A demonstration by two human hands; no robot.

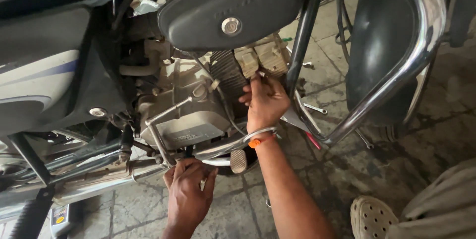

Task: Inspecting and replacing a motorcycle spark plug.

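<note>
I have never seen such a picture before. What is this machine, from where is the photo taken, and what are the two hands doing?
The picture comes from a camera worn on a person's head, looking down at their own hands. The machine is a motorcycle seen from its side, standing on a stone floor. The right hand, wearing a metal bangle and an orange band, reaches up to the engine near its ribbed cylinder. The left hand is lower, under the engine beside the foot pedal; whether it holds something is hidden. A chrome guard bar curves at right. A few spanners lie on the floor.

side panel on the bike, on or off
On: the dark side panel sits in place above the engine, its round lock showing.
</note>
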